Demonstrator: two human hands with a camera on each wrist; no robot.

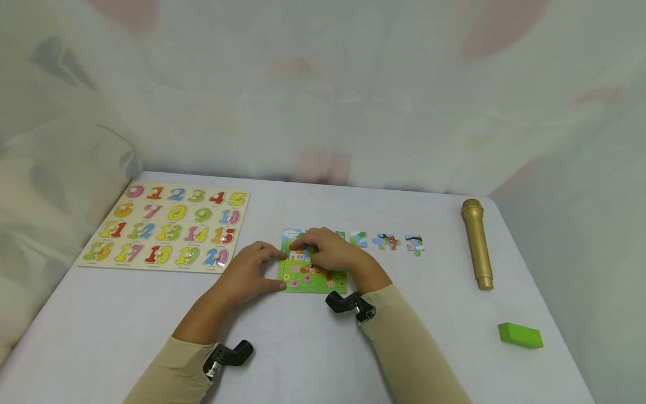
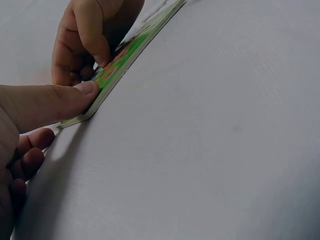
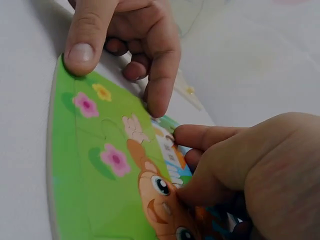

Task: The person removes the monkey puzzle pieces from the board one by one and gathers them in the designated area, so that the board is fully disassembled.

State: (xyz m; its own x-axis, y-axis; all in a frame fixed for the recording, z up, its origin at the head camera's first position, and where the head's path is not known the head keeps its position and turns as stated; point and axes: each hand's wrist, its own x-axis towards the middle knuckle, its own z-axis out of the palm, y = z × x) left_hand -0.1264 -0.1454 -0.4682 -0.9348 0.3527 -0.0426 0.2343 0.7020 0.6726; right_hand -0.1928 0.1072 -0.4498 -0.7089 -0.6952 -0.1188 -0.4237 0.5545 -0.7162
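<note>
A jigsaw puzzle board with a green meadow, flowers and a brown cartoon animal lies flat on the table. My left hand steadies its left side, the straight thumb pressing the near corner and the index finger at the edge higher up. Over the upper left part of the picture, my right hand has its thumb and index finger at opposite sides of a puzzle piece with a white house. The right hand hides much of the board's upper half. Loose puzzle pieces lie in a row just right of the board.
A number puzzle board with colourful numerals takes up the left back of the table. On the right are a gold microphone and a green block. Patterned cloth hangs behind the table.
</note>
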